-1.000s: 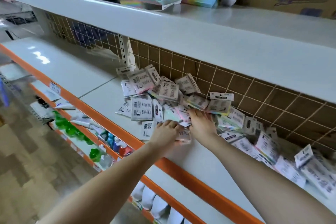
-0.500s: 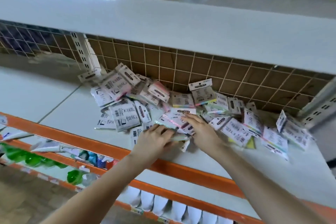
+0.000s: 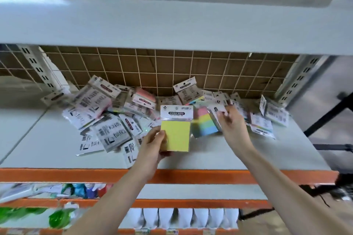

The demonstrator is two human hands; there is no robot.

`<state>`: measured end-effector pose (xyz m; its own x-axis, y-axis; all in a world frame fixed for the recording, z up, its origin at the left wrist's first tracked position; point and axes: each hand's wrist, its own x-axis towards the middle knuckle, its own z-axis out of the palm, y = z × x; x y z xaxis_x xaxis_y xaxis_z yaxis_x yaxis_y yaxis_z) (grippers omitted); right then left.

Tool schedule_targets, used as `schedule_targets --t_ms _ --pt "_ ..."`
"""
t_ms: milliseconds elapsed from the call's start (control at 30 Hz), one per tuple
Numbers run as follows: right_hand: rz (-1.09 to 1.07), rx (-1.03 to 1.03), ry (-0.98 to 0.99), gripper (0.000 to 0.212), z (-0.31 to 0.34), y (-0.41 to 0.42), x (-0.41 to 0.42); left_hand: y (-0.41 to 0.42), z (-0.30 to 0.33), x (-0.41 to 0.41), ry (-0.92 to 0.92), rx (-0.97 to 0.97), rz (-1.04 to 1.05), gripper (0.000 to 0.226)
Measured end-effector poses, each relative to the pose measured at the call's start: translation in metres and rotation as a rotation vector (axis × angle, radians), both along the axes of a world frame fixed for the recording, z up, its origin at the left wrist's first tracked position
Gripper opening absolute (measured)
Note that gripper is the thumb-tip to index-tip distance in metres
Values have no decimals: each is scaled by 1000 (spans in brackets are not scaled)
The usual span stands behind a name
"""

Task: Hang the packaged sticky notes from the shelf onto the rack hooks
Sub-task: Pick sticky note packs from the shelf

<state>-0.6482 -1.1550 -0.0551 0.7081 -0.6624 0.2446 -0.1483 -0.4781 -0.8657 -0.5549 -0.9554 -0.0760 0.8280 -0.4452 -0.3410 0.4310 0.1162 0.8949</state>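
We are holding two packs above the white shelf [image 3: 229,150]: our left hand [image 3: 152,145] is gripping one yellow sticky-note pack [image 3: 176,129] upright by its lower left corner, thumb on its face, and our right hand [image 3: 232,126] is pinching one rainbow-striped pack [image 3: 205,124] beside it. Behind them a loose pile of packs [image 3: 107,112], too many and too blurred to count, is lying against the wire grid [image 3: 152,68].

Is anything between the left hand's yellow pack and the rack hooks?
No rack hooks show in this view, so that path cannot be judged. The left hand holds the yellow pack upright above the shelf, free of the pile.
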Motion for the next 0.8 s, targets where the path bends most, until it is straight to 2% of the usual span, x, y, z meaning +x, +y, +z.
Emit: schedule_targets --t_ms 133,267,333,400,467,667,800 --pt "-131 49 -81 26 10 -14 -21 -8 -2 -2 108 -88 -199 25" --pt "-191 108 -75 9 11 -32 -48 -26 2 -11 125 -69 -273 20" --pt "-217 68 -71 10 16 -39 -66 -39 5 -20 119 2 -264 27" --pt "-234 46 -78 17 22 -44 -83 -55 11 -30 24 81 -257 38" --pt "-243 103 -95 14 27 -49 -99 -70 22 -42 -98 122 -287 43" --pt "-287 12 -27 17 53 -71 -160 -115 46 -81 -395 195 -364 31" --pt "-299 -28 -105 26 74 -88 -213 -148 64 -125 -552 150 -375 22"
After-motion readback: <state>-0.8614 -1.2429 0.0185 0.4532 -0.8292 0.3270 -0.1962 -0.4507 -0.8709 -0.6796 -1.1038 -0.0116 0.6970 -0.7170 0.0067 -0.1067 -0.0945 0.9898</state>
